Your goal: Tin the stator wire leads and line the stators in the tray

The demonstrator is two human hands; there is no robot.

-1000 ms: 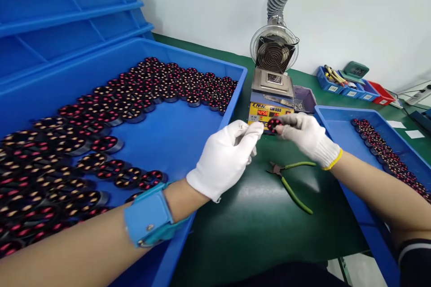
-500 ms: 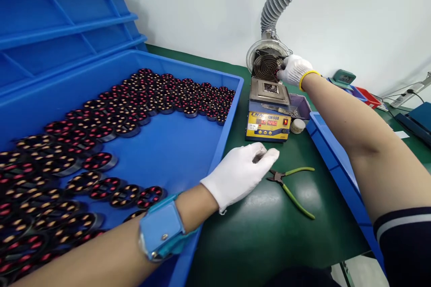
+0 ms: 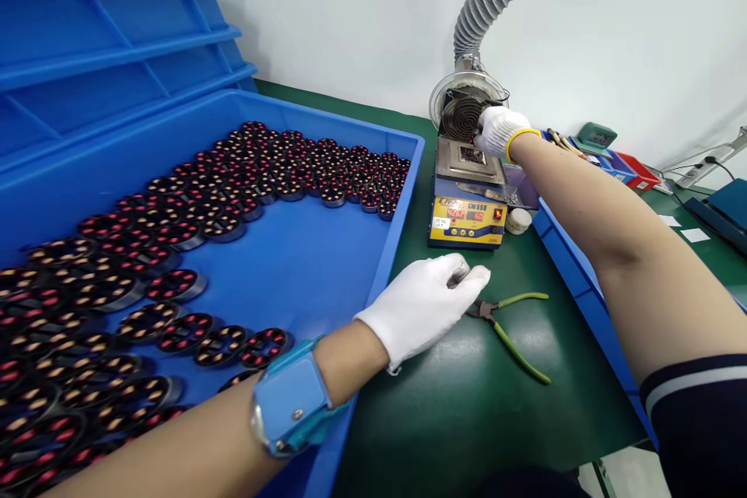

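Observation:
My right hand (image 3: 500, 131), in a white glove with a yellow cuff, reaches over the back of the solder pot (image 3: 467, 222). Its fingers are closed on a small dark and red piece, which looks like a wound motor stator and is mostly hidden. Low over the green table, my left hand (image 3: 425, 305) in a white glove is loosely curled. A gap shows between its thumb and forefinger, with nothing visible in it. Beside its fingertips lie side cutters (image 3: 513, 320) with green handles, jaws towards the hand. The pot's square opening (image 3: 471, 156) shows a shiny surface with dark residue.
On the left, a large blue tray (image 3: 280, 264) holds many wound stators (image 3: 225, 227). An exhaust hood with a grey hose (image 3: 475, 15) stands behind the pot. A small round tub (image 3: 517, 220) and another blue bin (image 3: 577, 272) are at the right.
My right hand has moved slightly lower and closer to the pot's opening. My left hand has stayed nearly in place by the cutters. The view has shifted a little.

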